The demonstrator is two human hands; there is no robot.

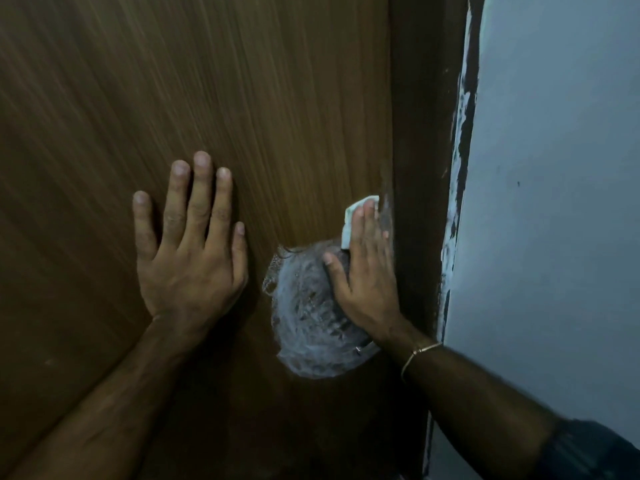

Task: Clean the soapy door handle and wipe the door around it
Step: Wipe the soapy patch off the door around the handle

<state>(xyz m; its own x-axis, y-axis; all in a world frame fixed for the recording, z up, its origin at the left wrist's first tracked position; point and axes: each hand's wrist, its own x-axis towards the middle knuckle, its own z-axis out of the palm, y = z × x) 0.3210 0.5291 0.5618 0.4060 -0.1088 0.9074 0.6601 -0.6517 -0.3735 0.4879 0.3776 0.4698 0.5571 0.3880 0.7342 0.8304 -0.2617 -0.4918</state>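
Observation:
A brown wood-grain door (242,98) fills most of the head view. Its round handle (308,317) is covered in white soap foam, low and right of centre. My left hand (188,251) lies flat on the door with fingers spread, just left of the handle. My right hand (367,271) presses a small white cloth (353,216) against the door by its right edge, directly above the handle; its thumb touches the foam. Most of the cloth is hidden under the fingers.
A dark brown door frame (422,168) runs down the right side of the door. Beyond it stands a pale grey wall (554,202) with chipped, patchy paint along its edge (457,188). A thin bracelet (419,355) circles my right wrist.

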